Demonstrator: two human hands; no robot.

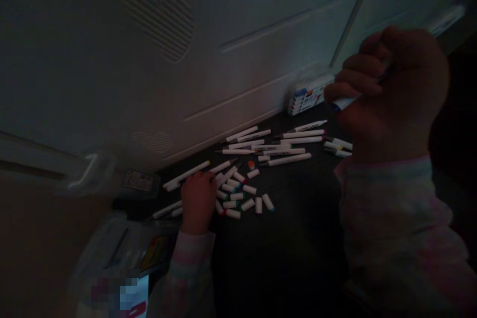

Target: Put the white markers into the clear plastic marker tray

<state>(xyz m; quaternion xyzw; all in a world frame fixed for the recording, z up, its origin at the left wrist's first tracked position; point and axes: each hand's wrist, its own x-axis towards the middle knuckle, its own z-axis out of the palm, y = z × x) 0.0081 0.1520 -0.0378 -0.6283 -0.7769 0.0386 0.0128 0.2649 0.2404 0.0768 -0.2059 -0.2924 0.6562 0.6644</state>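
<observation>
My right hand (391, 89) is raised at the right, its fingers wrapped around a white marker (348, 103) whose blue end sticks out below. My left hand (199, 198) rests low over the dark table, fingers curled down among the markers; what they grip, if anything, is hidden. Just right of it lies a loose heap of short white marker caps (237, 196) with coloured ends. An orange-topped cap (251, 164) stands among them. Several uncapped white markers (288, 159) lie in rows behind the heap, and a yellow-ended marker (188, 174) lies behind my left hand.
A white panel with heart reliefs (156, 15) rises behind the dark table (283, 238). Against it stands a boxed marker set (311, 94). More markers (337, 146) lie near my right wrist. At left are a clear plastic container (108, 243) and a small labelled box (137, 180).
</observation>
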